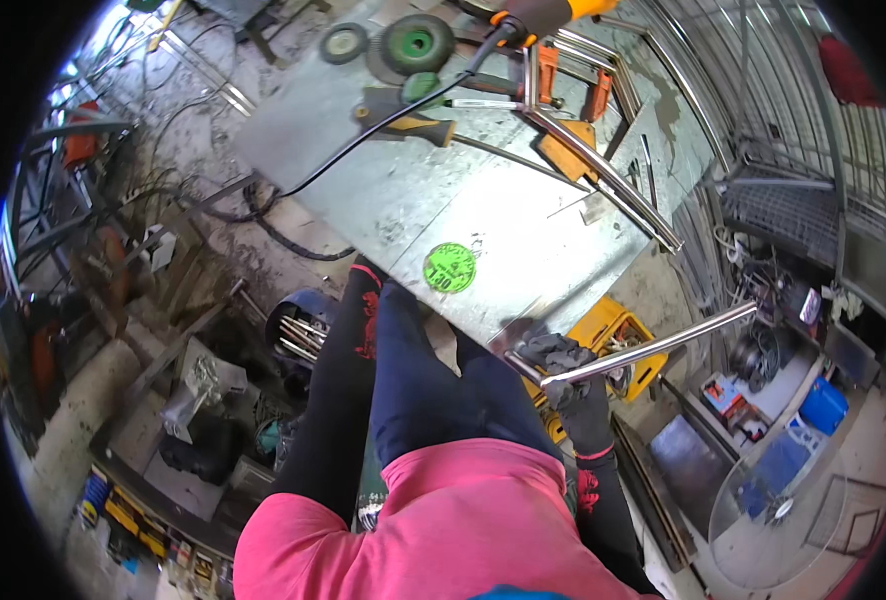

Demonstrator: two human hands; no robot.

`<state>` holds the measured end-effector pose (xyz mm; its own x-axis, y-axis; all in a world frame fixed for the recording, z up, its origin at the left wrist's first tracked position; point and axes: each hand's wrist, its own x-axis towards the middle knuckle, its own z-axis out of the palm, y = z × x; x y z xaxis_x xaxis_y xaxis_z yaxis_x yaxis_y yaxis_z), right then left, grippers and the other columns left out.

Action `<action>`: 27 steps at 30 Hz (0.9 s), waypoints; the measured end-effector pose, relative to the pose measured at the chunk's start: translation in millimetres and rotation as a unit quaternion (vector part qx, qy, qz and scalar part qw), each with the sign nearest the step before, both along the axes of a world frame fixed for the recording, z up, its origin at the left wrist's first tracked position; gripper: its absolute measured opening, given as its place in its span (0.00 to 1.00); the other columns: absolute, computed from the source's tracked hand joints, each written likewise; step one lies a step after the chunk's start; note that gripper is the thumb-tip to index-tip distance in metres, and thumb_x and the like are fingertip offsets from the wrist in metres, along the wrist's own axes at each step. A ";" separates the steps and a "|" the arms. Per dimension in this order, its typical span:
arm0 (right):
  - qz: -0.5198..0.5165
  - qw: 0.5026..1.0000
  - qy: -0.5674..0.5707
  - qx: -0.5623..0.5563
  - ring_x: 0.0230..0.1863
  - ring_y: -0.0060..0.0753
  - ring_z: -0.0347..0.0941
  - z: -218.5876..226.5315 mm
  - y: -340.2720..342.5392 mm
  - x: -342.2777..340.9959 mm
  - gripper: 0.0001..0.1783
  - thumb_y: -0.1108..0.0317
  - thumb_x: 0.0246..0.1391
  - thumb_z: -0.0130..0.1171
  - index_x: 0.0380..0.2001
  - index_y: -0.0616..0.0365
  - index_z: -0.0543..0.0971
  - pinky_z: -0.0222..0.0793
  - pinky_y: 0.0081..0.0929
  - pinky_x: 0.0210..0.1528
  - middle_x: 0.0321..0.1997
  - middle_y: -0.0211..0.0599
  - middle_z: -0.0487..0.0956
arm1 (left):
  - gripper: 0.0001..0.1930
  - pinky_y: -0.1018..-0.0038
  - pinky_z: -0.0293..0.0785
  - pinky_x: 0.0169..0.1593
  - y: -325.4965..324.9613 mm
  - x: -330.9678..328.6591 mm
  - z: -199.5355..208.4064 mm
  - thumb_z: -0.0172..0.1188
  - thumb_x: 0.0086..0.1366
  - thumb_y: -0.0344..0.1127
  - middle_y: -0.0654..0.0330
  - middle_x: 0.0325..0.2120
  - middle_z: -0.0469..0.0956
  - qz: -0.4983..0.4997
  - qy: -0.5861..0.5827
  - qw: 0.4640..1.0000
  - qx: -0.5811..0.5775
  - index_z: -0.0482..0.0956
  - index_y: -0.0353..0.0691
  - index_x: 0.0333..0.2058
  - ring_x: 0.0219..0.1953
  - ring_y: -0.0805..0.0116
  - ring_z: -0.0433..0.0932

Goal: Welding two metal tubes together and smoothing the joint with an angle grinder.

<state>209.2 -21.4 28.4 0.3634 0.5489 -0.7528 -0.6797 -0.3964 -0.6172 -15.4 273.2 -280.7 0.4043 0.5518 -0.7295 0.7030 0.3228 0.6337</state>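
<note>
My right hand (pixel 569 385), in a dark grey glove, is closed round a bent metal tube (pixel 653 352) at the near right corner of the worktable. The tube is shiny, and its long arm points out to the right, past the table edge. Its short arm reaches back to the table corner. My left arm, in a black sleeve with a red cuff, runs up to the table's left front edge, where the hand is hidden. On the metal worktable (pixel 363 205) lies a round green disc (pixel 450 267) with print on it.
Farther back on the table lie a bent shiny tube (pixel 603 168), an orange block (pixel 567 152), a wheel with a green centre (pixel 416 45) and an orange-black corded power tool (pixel 535 16). A yellow crate (pixel 651 372) stands below right; a dark bucket of metal pieces (pixel 303 328) stands left.
</note>
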 end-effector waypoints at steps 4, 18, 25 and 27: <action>0.140 0.977 -0.145 0.076 0.57 0.26 0.74 -11.3 -1.9 2.8 0.23 0.62 0.68 0.69 0.59 0.60 0.74 0.74 0.27 0.60 0.60 0.39 0.78 | 0.13 0.66 0.77 0.46 -23.8 -26.1 49.7 0.63 0.71 0.39 0.55 0.40 0.82 0.181 -0.163 0.960 -0.137 0.79 0.37 0.48 0.40 0.61 0.82; 0.169 0.952 -0.106 0.231 0.57 0.40 0.80 -3.1 27.2 -1.0 0.24 0.56 0.76 0.58 0.56 0.70 0.77 0.78 0.39 0.63 0.55 0.46 0.82 | 0.16 0.74 0.80 0.47 -178.6 -121.0 152.1 0.60 0.77 0.39 0.64 0.40 0.80 0.507 -0.342 0.789 -0.054 0.79 0.35 0.55 0.40 0.72 0.80; 0.170 0.941 -0.125 0.263 0.57 0.42 0.82 12.5 24.3 48.7 0.22 0.57 0.78 0.55 0.59 0.68 0.78 0.81 0.47 0.64 0.58 0.49 0.81 | 0.03 0.68 0.80 0.43 -319.3 -144.8 262.8 0.64 0.71 0.25 0.59 0.40 0.82 0.534 -0.316 0.775 0.119 0.84 0.33 0.41 0.37 0.66 0.82; 0.167 0.938 -0.112 0.284 0.57 0.42 0.83 6.2 27.0 48.7 0.23 0.57 0.78 0.54 0.60 0.69 0.77 0.81 0.46 0.64 0.57 0.50 0.82 | 0.09 0.68 0.80 0.45 -337.9 -160.2 274.0 0.62 0.74 0.33 0.60 0.38 0.83 0.426 -0.255 0.851 0.173 0.82 0.31 0.44 0.39 0.68 0.82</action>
